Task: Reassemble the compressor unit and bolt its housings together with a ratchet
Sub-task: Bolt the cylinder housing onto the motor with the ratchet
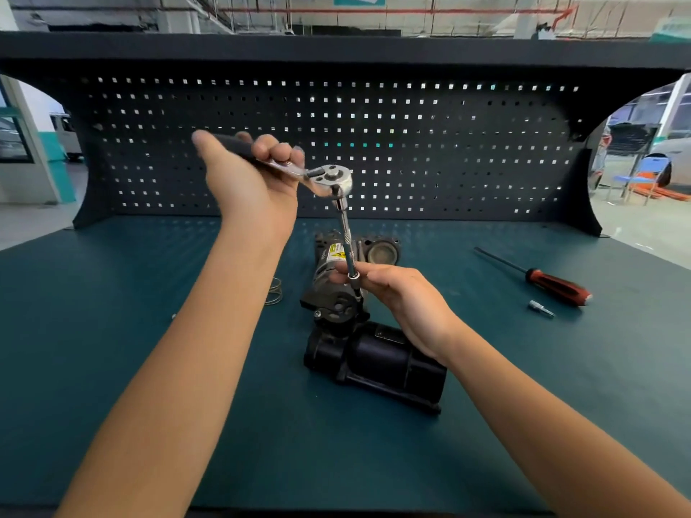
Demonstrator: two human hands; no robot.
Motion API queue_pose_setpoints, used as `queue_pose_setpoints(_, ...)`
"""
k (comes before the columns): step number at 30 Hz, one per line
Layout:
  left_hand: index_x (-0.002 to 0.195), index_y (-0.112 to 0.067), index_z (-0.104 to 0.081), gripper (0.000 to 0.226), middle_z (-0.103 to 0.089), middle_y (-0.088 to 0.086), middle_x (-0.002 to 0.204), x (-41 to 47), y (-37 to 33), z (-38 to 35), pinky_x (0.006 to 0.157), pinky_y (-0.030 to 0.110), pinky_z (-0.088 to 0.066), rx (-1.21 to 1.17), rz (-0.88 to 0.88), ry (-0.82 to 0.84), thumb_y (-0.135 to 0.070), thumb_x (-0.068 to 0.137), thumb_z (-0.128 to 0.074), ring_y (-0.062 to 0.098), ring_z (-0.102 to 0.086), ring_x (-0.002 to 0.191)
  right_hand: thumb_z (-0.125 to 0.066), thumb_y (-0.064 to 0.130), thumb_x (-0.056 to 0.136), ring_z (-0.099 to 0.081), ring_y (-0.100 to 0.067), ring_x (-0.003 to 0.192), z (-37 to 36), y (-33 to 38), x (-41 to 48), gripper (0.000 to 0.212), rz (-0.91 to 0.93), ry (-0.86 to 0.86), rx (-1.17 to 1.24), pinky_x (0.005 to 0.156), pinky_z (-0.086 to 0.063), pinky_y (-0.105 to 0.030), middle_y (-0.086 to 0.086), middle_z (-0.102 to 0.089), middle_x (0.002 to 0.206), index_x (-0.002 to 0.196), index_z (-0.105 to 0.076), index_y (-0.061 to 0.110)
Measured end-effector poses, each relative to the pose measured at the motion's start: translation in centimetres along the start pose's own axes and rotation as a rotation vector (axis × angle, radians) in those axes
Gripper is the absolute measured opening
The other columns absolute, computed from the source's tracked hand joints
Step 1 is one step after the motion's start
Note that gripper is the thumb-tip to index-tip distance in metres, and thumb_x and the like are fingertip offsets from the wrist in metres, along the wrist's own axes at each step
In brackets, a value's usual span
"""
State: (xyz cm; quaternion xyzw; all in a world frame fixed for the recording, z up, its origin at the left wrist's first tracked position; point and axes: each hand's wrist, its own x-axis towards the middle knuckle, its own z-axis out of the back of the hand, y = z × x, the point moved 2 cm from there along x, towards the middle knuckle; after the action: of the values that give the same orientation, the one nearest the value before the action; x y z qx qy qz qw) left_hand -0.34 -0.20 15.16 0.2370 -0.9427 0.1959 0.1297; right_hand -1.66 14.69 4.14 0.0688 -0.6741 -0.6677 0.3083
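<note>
1. The compressor (374, 353) lies at the middle of the bench (523, 386), its black motor can nearest and the housing with the yellow label beyond. Nothing clamps it, so I judge the turning force should stay modest or the unit may skid.
2. The right hand (396, 297) sits over the joint between the housings, with thumb and fingertips pinching the socket (353, 275) at the foot of the extension bar (346, 233). The bolt is hidden under the fingers. This hand is best used to steer the socket square onto the bolt head and press it down as the bar turns.
3. The bar leans a little left as it rises. It should probably be brought in line with the bolt before any pull, or the socket could ride off and round the head.
4. The left hand (250, 173) is closed round the dark handle of the ratchet (331, 177), high above the unit and blurred. Short, even swings suit this step, with light first turns to feel for a crossed thread.
5. A wire spring (275, 291) lies left of the unit. A screwdriver (553, 284) and a small bit (540, 308) lie to the right, well apart from the work.
6. The pegboard (411, 143) stands behind.
</note>
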Motion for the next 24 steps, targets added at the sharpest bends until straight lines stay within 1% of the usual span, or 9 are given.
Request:
queue_pose_setpoints(5,0.066,-0.012,-0.042,0.055,-0.035,-0.008,0.034,2.3,3.2,-2.7,0.028,0.012,-0.031,0.067,0.465,0.12,-0.054,0.098,-0.025,0.004,-0.036,0.025,-0.036,0.022,0.09,-0.06,-0.002,0.11,0.1,0.0,0.0,0.034,-0.019,-0.01,0.038,0.095,-0.039,-0.017,0.008,-0.073,0.1,0.096,-0.069,0.027)
queue_pose_setpoints(7,0.068,-0.009,-0.044,0.056,-0.036,-0.007,0.033,2.5,4.4,-3.4,0.026,0.013,-0.031,0.105,0.627,0.21,-0.051,0.099,-0.026,0.004,-0.037,0.024,-0.033,0.018,0.094,-0.06,-0.003,0.11,0.3,-0.1,0.1,0.037,-0.03,-0.018,0.05,0.098,-0.037,-0.022,0.006,-0.073,0.101,0.095,-0.069,0.026)
queue_pose_setpoints(10,0.072,-0.004,-0.046,0.054,-0.037,-0.005,0.033,2.4,5.5,-4.2,0.025,0.013,-0.032,0.108,0.827,0.325,-0.046,0.1,-0.027,0.006,-0.038,0.023,-0.033,0.011,0.096,-0.061,-0.002,0.107,0.3,0.1,0.1,0.038,-0.024,-0.022,0.046,0.092,-0.042,-0.016,0.004,-0.073,0.101,0.097,-0.068,0.024)
queue_pose_setpoints(12,0.07,-0.006,-0.045,0.054,-0.037,-0.006,0.033,2.1,5.5,-4.3,0.025,0.014,-0.031,0.116,0.867,0.345,-0.046,0.101,-0.026,0.006,-0.038,0.023,-0.038,0.013,0.098,-0.06,0.0,0.107,0.0,0.0,0.0,0.03,0.007,-0.018,-0.032,0.092,-0.042,-0.013,0.004,-0.071,0.107,0.102,-0.066,0.024)
queue_pose_setpoints(15,0.068,-0.013,-0.042,0.053,-0.035,-0.009,0.033,1.1,4.5,-4.2,0.028,0.013,-0.024,0.184,0.672,0.283,-0.052,0.099,-0.023,0.003,-0.035,0.025,-0.044,0.023,0.098,-0.058,0.002,0.106,-0.6,-0.1,-0.2,0.019,0.057,-0.007,-0.192,0.096,-0.041,-0.014,0.008,-0.068,0.107,0.11,-0.058,0.03)
queue_pose_setpoints(17,0.069,-0.015,-0.04,0.052,-0.034,-0.009,0.035,-0.2,3.2,-3.7,0.031,0.014,-0.025,0.222,0.378,0.177,-0.054,0.099,-0.021,0.005,-0.035,0.028,-0.046,0.02,0.097,-0.06,-0.002,0.104,-0.7,-0.1,-0.2,0.02,0.091,-0.022,-0.212,0.096,-0.043,-0.016,0.004,-0.068,0.107,0.111,-0.06,0.021)
queue_pose_setpoints(19,0.073,-0.015,-0.04,0.05,-0.04,-0.006,0.039,-2.6,1.6,-2.6,0.038,0.016,-0.034,0.258,0.018,0.097,-0.052,0.099,-0.018,0.01,-0.042,0.035,-0.047,0.016,0.097,-0.061,-0.006,0.101,-0.6,0.0,-0.3,0.022,0.122,-0.048,-0.249,0.094,-0.045,-0.018,-0.001,-0.069,0.106,0.108,-0.065,0.009)
queue_pose_setpoints(21,0.081,-0.016,-0.041,0.047,-0.052,-0.004,0.048,-5.8,0.2,-1.0,0.048,0.019,-0.044,0.302,-0.252,0.106,-0.05,0.099,-0.014,0.014,-0.056,0.048,-0.047,0.015,0.097,-0.062,-0.006,0.098,-0.5,0.0,-0.3,0.023,0.136,-0.055,-0.251,0.089,-0.045,-0.014,-0.003,-0.07,0.106,0.104,-0.067,0.005)
queue_pose_setpoints(24,0.095,-0.019,-0.038,0.035,-0.067,-0.004,0.074,-10.5,0.0,1.4,0.069,0.031,-0.052,0.416,-0.443,0.264,-0.051,0.097,-0.022,0.019,-0.067,0.085,-0.047,0.015,0.097,-0.062,-0.003,0.097,-0.5,-0.1,-0.3,0.023,0.127,-0.056,-0.233,0.084,-0.043,-0.008,0.0,-0.07,0.103,0.102,-0.068,0.008)
